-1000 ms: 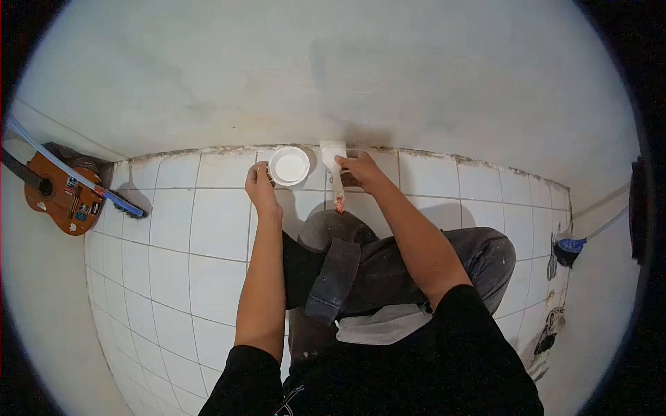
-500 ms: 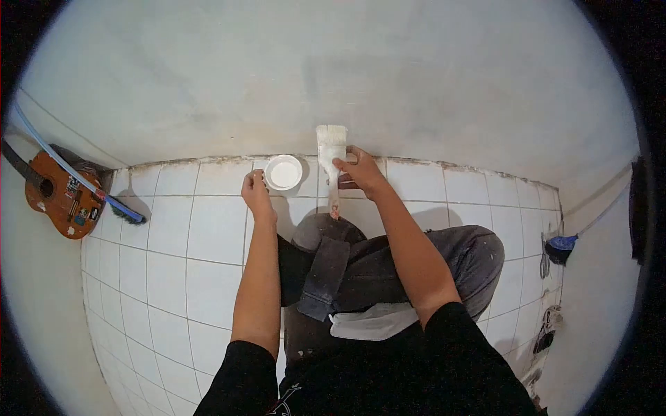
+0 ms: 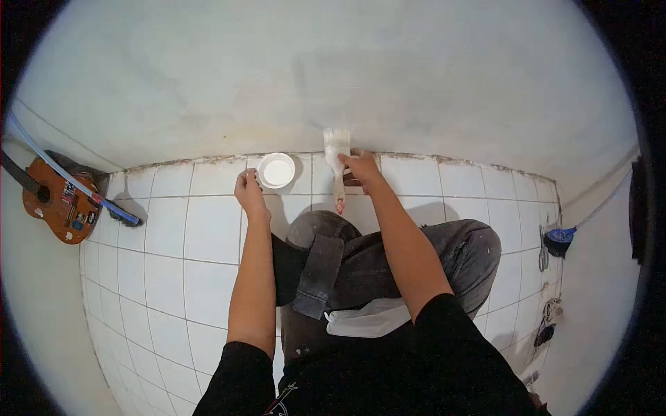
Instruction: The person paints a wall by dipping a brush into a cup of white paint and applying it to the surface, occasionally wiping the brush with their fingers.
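My right hand [image 3: 363, 169] is closed around a wide white paintbrush [image 3: 337, 147], thumb on the front and fingers behind. Its pale bristles point up and overlap the lower wall in view, while the reddish handle tip hangs down over the tiles. To the left, my left hand [image 3: 249, 190] grips the side of a small round white cup [image 3: 277, 185]. The cup faces me with its mouth, and its inside looks white.
A stained grey-white wall [image 3: 229, 83] meets the white tiled floor [image 3: 166, 277] in front of my folded legs [image 3: 444, 256]. A guitar [image 3: 59, 208] and a blue broom [image 3: 121, 213] stand at the left. Another blue brush [image 3: 559, 241] is at the right wall. White cloth [image 3: 368, 320] lies on my lap.
The paintbrush has shifted slightly right and down along the wall's base with my right hand. My left hand still holds the cup, and the whole view has drifted a little.
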`<state>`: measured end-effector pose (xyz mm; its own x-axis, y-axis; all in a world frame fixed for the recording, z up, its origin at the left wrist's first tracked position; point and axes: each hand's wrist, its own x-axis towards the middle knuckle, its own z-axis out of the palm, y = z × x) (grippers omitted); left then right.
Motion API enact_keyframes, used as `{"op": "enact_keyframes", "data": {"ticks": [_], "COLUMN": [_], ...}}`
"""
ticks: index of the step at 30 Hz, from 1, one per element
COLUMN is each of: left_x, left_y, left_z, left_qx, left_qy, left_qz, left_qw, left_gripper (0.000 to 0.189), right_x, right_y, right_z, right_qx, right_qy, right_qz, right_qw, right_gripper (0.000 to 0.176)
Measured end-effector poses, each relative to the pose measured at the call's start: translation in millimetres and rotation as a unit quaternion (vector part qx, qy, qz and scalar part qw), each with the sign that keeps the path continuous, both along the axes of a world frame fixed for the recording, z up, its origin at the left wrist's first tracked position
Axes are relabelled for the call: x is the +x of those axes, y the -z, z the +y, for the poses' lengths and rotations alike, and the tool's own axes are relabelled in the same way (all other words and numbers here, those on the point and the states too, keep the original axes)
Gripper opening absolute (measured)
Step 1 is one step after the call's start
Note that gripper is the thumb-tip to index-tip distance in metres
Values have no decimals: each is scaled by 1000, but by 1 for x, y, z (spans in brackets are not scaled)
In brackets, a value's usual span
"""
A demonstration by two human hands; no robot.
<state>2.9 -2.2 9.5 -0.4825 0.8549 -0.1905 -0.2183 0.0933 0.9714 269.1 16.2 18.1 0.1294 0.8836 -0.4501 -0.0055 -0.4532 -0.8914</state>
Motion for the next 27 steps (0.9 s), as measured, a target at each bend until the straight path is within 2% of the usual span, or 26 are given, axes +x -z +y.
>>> {"op": "enact_keyframes", "data": {"ticks": [2,3,5,14,17,18,20,23,27], "left_x": [-1,-1,-1,0,0,-1,-1,-2,-1], "left_y": [2,2,2,4,4,3,2,3,3], "left_z": [1,1,1,3,3,2,2,3,2], "left_qx": [4,0,-6,-16,-21,-21,-19,-20,-12], "left_qy": [1,5,8,15,16,17,20,20,16], "left_qz": [-1,-7,-11,-33,-27,-25,-22,-20,-30], "left_qw": [1000,1000,1000,999,999,999,999,999,999], "left_gripper": [15,15,16,21,21,21,20,19,19], "right_x": [1,1,2,0,-12,-7,7,10,7], "right_y": [7,14,29,32,-38,-27,20,49,26], "right_z": [6,11,18,21,-6,-2,15,23,21], "right_qx": [15,12,-2,-45,-100,-98,-109,-58,-22], "right_qy": [-2,-3,21,-23,-3,-3,-94,-32,7], "right_qz": [-64,-62,-73,-54,-42,-42,-30,-15,28], "right_qw": [998,998,997,997,994,994,989,998,999], "right_gripper": [59,59,48,35,43,43,51,56,60]}}
